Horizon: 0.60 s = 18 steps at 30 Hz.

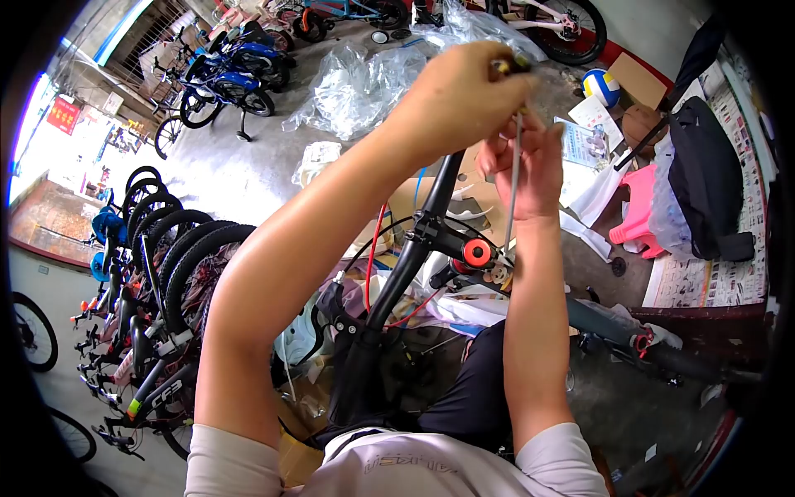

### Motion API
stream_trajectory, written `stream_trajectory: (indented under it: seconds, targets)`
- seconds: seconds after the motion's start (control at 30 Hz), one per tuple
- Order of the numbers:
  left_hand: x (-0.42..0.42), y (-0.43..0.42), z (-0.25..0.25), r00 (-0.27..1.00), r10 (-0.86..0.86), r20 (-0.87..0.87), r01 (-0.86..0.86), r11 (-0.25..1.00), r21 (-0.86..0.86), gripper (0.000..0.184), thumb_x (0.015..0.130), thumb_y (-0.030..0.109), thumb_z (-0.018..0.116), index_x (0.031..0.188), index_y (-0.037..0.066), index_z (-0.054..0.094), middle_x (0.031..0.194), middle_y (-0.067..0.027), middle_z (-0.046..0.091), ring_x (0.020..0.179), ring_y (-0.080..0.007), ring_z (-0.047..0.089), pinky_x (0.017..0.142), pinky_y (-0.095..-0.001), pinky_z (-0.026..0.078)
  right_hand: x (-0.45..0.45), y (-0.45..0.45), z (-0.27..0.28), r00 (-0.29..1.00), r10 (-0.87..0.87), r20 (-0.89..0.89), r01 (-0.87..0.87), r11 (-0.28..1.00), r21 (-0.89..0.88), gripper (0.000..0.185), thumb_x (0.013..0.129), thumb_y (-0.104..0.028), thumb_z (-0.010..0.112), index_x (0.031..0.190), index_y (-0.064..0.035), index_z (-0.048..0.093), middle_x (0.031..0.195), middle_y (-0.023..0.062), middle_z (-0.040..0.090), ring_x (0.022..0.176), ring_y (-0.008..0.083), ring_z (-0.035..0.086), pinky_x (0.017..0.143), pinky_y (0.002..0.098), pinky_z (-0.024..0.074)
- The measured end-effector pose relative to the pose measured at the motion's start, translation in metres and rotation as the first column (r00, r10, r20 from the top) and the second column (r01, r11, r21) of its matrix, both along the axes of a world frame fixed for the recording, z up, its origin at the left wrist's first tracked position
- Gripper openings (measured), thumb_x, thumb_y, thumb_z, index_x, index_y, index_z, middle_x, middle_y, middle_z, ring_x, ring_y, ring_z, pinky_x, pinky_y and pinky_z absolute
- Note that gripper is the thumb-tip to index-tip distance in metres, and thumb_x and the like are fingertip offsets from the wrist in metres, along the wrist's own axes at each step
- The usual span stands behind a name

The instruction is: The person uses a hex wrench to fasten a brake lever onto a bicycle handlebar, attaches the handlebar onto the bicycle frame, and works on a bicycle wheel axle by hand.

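My left hand (468, 95) is closed, raised above the handlebar, with a small black-and-yellow thing (512, 65) showing between its fingers; its kind is unclear. Just below, my right hand (526, 166) has its fingers curled and pinching near the upper end of a thin grey cable (515, 186). The cable runs down beside my right wrist toward the bicycle's front. Beneath my arms is a black handlebar (403, 277) with a grip and brake lever. Next to its clamp sits a red-ringed cap (477, 253). A red cable (378, 257) loops past the bar.
Several bicycles (178, 257) stand in a row on the left, with blue ones (236, 79) behind. Clear plastic wrap (356, 91) lies on the floor. At right are a pink stool (638, 211), a black bag (705, 178) and a ball (600, 87).
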State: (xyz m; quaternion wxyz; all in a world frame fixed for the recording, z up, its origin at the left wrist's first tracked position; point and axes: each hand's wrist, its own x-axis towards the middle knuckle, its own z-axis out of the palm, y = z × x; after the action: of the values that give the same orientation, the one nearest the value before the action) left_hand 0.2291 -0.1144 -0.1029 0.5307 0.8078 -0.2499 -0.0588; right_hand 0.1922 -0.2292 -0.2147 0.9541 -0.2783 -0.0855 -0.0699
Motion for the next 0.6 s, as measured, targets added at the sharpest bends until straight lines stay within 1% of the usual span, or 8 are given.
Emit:
stream_trajectory:
  seconds: [0.03, 0.1, 0.17, 0.23, 0.3, 0.43, 0.5, 0.6]
  targets:
    - [0.003, 0.002, -0.004, 1.000, 0.000, 0.001, 0.000, 1.000, 0.007, 0.038, 0.090, 0.030, 0.068, 0.107, -0.004, 0.068, 0.080, -0.0164, 0.072, 0.072, -0.0269, 0.071, 0.070, -0.0379, 0.056, -0.001, -0.007, -0.004, 0.987, 0.160, 0.008, -0.160, 0.987, -0.023, 0.040, 0.102, -0.037, 0.056, 0.120, -0.0015, 0.061, 0.074, 0.0029, 0.057, 0.047, 0.0132, 0.047, 0.047, 0.0285, 0.0393]
    - [0.010, 0.013, -0.009, 0.777, 0.175, 0.604, -0.396, 0.882, 0.255, 0.042, 0.088, 0.033, 0.067, 0.112, -0.001, 0.068, 0.099, -0.0206, 0.071, 0.093, -0.0347, 0.070, 0.083, -0.0427, 0.054, 0.007, -0.020, -0.020, 0.980, 0.191, 0.062, -0.184, 0.977, -0.105, 0.027, 0.102, -0.026, 0.056, 0.118, -0.0041, 0.062, 0.072, 0.0008, 0.055, 0.045, 0.0095, 0.043, 0.044, 0.0254, 0.0342]
    - [0.027, 0.037, -0.020, 0.625, 0.305, 0.718, -0.574, 0.803, 0.159, 0.045, 0.088, 0.037, 0.067, 0.116, 0.002, 0.067, 0.111, -0.0211, 0.065, 0.104, -0.0382, 0.064, 0.091, -0.0453, 0.051, 0.021, -0.027, -0.034, 0.980, 0.198, 0.007, -0.197, 0.979, -0.050, 0.021, 0.102, -0.019, 0.056, 0.115, -0.0047, 0.063, 0.070, -0.0010, 0.053, 0.044, 0.0060, 0.039, 0.043, 0.0212, 0.0295]
    - [0.042, 0.052, -0.041, 0.778, 0.477, 0.409, -0.617, 0.703, 0.354, 0.053, 0.094, 0.048, 0.060, 0.104, -0.003, 0.068, 0.099, -0.0234, 0.070, 0.089, -0.0322, 0.070, 0.075, -0.0435, 0.054, 0.021, -0.016, -0.030, 0.993, 0.071, -0.099, -0.082, 0.991, -0.107, 0.021, 0.100, -0.022, 0.060, 0.113, -0.0049, 0.063, 0.071, -0.0027, 0.051, 0.047, 0.0035, 0.038, 0.043, 0.0182, 0.0260]
    - [0.043, 0.060, -0.049, 0.880, 0.393, -0.266, -0.261, 0.869, 0.420, 0.062, 0.096, 0.054, 0.054, 0.089, -0.005, 0.069, 0.077, -0.0174, 0.070, 0.068, -0.0247, 0.070, 0.061, -0.0383, 0.054, 0.022, 0.000, -0.024, 0.909, -0.255, -0.330, 0.149, 0.938, -0.312, 0.030, 0.096, -0.030, 0.068, 0.112, -0.0050, 0.064, 0.076, -0.0026, 0.055, 0.050, 0.0047, 0.043, 0.043, 0.0188, 0.0261]
    - [0.037, 0.049, -0.042, 0.908, 0.380, -0.174, -0.231, 0.804, 0.548, 0.064, 0.097, 0.056, 0.052, 0.078, -0.003, 0.069, 0.063, -0.0103, 0.066, 0.054, -0.0188, 0.066, 0.053, -0.0335, 0.052, 0.019, 0.013, -0.016, 0.924, -0.245, -0.293, 0.116, 0.911, -0.396, 0.043, 0.089, -0.040, 0.076, 0.110, -0.0043, 0.064, 0.095, 0.0026, 0.067, 0.064, 0.0083, 0.060, 0.046, 0.0203, 0.0293]
    - [0.036, 0.050, -0.039, 0.904, 0.370, -0.213, -0.204, 0.811, 0.548, 0.065, 0.097, 0.055, 0.051, 0.076, -0.004, 0.068, 0.063, -0.0111, 0.066, 0.055, -0.0197, 0.067, 0.054, -0.0338, 0.052, 0.020, 0.013, -0.019, 0.932, -0.226, -0.285, 0.097, 0.909, -0.404, 0.044, 0.087, -0.042, 0.077, 0.109, -0.0053, 0.065, 0.093, 0.0021, 0.069, 0.067, 0.0086, 0.063, 0.048, 0.0205, 0.0299]
    - [0.034, 0.050, -0.070, 0.911, 0.413, 0.025, -0.378, 0.807, 0.453, 0.068, 0.096, 0.057, 0.050, 0.075, -0.005, 0.069, 0.064, -0.0144, 0.066, 0.058, -0.0249, 0.068, 0.059, -0.0379, 0.053, 0.023, 0.015, -0.024, 0.929, -0.115, -0.351, -0.013, 0.939, -0.343, 0.039, 0.087, -0.044, 0.077, 0.104, -0.0110, 0.066, 0.081, -0.0021, 0.067, 0.065, 0.0066, 0.061, 0.048, 0.0201, 0.0291]
